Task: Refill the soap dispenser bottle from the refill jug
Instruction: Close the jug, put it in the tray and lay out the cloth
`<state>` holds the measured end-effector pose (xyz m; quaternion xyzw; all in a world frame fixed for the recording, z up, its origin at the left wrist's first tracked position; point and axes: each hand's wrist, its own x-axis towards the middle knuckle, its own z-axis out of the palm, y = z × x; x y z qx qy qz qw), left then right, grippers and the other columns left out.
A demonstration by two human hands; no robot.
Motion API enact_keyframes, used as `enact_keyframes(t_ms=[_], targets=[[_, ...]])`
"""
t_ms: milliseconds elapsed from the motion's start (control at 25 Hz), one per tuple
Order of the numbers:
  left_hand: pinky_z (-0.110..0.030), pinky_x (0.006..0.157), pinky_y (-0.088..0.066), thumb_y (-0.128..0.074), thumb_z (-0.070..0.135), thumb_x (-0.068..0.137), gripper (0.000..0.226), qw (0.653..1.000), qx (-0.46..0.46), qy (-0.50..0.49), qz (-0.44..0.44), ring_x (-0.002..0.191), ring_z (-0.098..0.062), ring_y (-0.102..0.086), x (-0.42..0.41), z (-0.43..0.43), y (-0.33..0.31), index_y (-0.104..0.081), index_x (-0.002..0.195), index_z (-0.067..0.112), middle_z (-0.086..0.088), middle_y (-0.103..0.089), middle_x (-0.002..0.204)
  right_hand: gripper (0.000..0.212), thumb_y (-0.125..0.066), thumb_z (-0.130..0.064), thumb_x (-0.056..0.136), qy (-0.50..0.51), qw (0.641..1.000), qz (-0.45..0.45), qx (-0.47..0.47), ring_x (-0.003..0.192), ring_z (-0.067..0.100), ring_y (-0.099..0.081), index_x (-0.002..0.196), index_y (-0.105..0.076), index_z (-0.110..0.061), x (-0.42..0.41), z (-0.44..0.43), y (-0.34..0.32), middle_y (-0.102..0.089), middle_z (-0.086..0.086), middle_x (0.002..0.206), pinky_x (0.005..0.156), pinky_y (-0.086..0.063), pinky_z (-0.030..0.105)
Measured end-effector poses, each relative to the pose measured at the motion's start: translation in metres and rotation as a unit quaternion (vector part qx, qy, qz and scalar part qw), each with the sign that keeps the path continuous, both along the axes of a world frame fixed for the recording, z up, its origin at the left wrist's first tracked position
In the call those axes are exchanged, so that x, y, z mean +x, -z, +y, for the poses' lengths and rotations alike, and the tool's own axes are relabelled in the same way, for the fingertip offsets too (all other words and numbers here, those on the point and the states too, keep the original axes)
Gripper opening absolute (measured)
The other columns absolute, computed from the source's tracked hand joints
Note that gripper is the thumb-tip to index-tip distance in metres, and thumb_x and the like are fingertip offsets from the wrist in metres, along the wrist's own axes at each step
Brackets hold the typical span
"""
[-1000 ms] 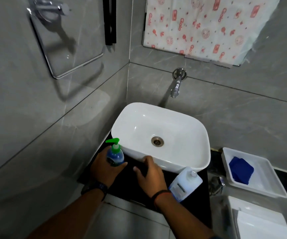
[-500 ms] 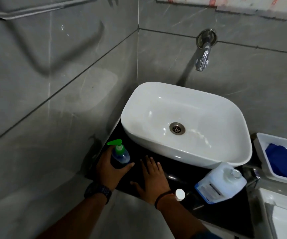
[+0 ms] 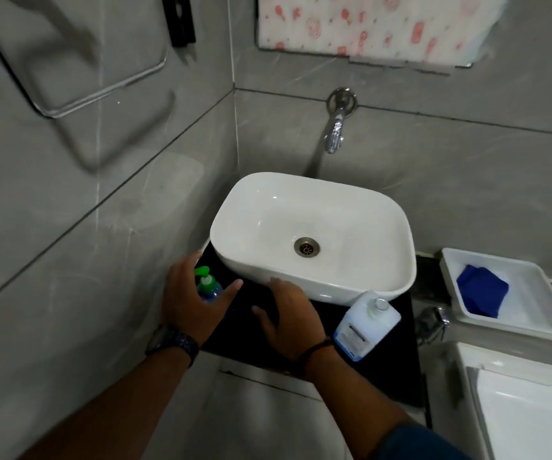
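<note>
The soap dispenser bottle (image 3: 209, 287), blue with a green pump head, stands on the black counter (image 3: 384, 376) at the basin's front left corner. My left hand (image 3: 191, 303) is wrapped around its lower body, thumb stretched to the right; the hand hides most of the bottle. My right hand (image 3: 289, 318) lies flat on the counter just in front of the basin, fingers apart, holding nothing. The refill jug (image 3: 365, 325), white with a blue label and its cap on, stands upright to the right of my right wrist, against the basin's front right corner.
The white basin (image 3: 317, 290) fills the counter's back, with a wall tap (image 3: 334, 134) above it. A white tray (image 3: 533, 327) with a blue cloth (image 3: 481, 290) sits to the right, above a chrome valve (image 3: 433, 322) and a white toilet tank (image 3: 516, 410). Grey tiled walls close in on the left.
The camera view has lifted and pulled back. My left hand stays around the bottle, and my right hand stays flat on the counter.
</note>
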<state>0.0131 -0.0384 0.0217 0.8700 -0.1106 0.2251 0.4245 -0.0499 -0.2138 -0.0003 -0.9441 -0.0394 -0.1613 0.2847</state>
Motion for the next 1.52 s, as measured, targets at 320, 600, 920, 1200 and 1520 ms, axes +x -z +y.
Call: enact_keyframes(t_ms=[320, 600, 920, 1200, 1520], targets=[[-0.054, 0.089, -0.039, -0.077, 0.052, 0.052, 0.067, 0.970, 0.236, -0.040, -0.033, 0.114, -0.035, -0.053, -0.021, -0.049, -0.002, -0.065, 0.107, 0.016, -0.014, -0.060, 0.119, 0.046, -0.062, -0.042, 0.082, 0.159, 0.980, -0.115, -0.022, 0.107, 0.022, -0.052, 0.114, -0.056, -0.010, -0.076, -0.118, -0.068, -0.061, 0.007, 0.111, 0.091, -0.044, 0.034], [-0.050, 0.111, -0.013, -0.060, 0.063, 0.063, 0.068, 0.954, 0.261, -0.084, -0.123, 0.132, -0.030, -0.036, -0.013, -0.052, -0.003, -0.056, 0.115, 0.020, -0.011, -0.051, 0.133, 0.053, -0.064, -0.048, 0.076, 0.203, 0.974, -0.097, -0.032, 0.105, 0.020, -0.048, 0.114, -0.052, -0.014, -0.087, -0.127, -0.048, -0.056, 0.004, 0.112, 0.088, -0.045, 0.036], [-0.037, 0.088, -0.044, -0.066, 0.057, 0.066, 0.059, 0.918, 0.310, 0.249, 0.000, 0.102, -0.027, -0.058, -0.061, -0.122, 0.040, -0.060, 0.114, 0.022, -0.004, -0.060, 0.113, 0.096, -0.077, -0.063, 0.054, 0.250, 0.956, 0.030, 0.150, 0.110, 0.007, -0.042, 0.130, -0.031, -0.025, -0.101, -0.138, 0.004, -0.041, -0.003, 0.125, 0.089, -0.040, 0.025], [-0.033, 0.082, -0.048, -0.067, 0.031, 0.078, 0.033, 0.853, 0.383, 0.270, 0.232, 0.103, -0.028, -0.054, -0.065, -0.139, 0.100, -0.060, 0.106, 0.016, -0.007, -0.053, 0.115, 0.069, -0.085, -0.038, 0.053, 0.213, 0.938, 0.096, 0.257, 0.097, 0.003, -0.057, 0.104, -0.039, -0.047, -0.094, -0.144, 0.044, -0.057, -0.014, 0.106, 0.068, -0.051, 0.012], [-0.024, 0.072, -0.050, -0.083, 0.033, 0.062, 0.033, 0.959, 0.008, 0.132, 0.251, 0.076, -0.012, -0.063, -0.047, -0.150, 0.033, -0.068, 0.088, 0.020, 0.003, -0.069, 0.081, 0.063, -0.085, -0.031, 0.055, 0.216, 0.935, 0.091, 0.265, 0.094, 0.013, -0.061, 0.104, -0.045, -0.033, -0.091, -0.138, 0.032, -0.062, -0.003, 0.104, 0.072, -0.054, 0.025]])
